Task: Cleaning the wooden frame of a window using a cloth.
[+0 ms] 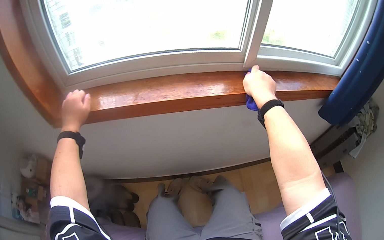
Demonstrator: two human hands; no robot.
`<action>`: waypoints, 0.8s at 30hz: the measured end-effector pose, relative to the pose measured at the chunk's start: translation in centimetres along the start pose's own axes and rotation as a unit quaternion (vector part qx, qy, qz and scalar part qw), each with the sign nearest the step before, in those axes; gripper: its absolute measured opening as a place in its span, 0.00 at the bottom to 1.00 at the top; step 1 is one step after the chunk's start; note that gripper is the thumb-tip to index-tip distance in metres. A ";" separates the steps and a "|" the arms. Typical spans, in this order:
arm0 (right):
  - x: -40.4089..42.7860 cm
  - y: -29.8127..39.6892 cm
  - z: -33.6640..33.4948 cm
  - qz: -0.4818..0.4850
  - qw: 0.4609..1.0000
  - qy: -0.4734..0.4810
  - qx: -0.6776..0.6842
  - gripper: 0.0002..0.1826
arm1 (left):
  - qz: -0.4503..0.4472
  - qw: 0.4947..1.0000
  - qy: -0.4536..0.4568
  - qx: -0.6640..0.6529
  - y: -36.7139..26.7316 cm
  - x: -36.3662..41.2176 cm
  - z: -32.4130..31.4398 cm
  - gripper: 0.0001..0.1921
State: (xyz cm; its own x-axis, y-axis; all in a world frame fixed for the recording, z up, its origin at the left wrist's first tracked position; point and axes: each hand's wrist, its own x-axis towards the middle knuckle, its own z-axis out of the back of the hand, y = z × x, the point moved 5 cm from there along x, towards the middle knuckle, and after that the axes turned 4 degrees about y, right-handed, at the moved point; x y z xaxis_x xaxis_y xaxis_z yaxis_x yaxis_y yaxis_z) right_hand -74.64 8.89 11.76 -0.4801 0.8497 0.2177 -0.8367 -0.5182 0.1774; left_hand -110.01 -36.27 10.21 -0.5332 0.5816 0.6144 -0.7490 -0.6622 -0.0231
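Note:
My left hand rests on the left part of a varnished wooden window sill, its fingers curled, with no object visible in it. Further right on the same sill, my right hand is closed on a purple cloth, which shows at the hand's left side and hangs over the sill's front edge. That hand is just below the upright bar of the white window frame. A black band circles each wrist.
A dark blue curved plastic object leans at the sill's right end. Below it are a grey box-like object and crumpled material. Cardboard boxes stand low at left. Purple bedding lies under my legs.

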 end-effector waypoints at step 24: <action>-7.4 25.0 -3.4 0.218 0.976 0.003 0.031 0.13 | 0.194 0.963 0.152 -0.108 3.9 2.4 -2.2 0.23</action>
State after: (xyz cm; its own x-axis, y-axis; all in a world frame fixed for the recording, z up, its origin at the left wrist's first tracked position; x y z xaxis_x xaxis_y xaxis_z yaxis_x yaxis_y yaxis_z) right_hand -92.96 -10.01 11.32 -0.7878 0.5484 0.2804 -0.5359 -0.8347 0.1268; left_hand -115.06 -36.40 9.84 -0.8549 0.4435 0.2691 -0.5177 -0.7628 -0.3875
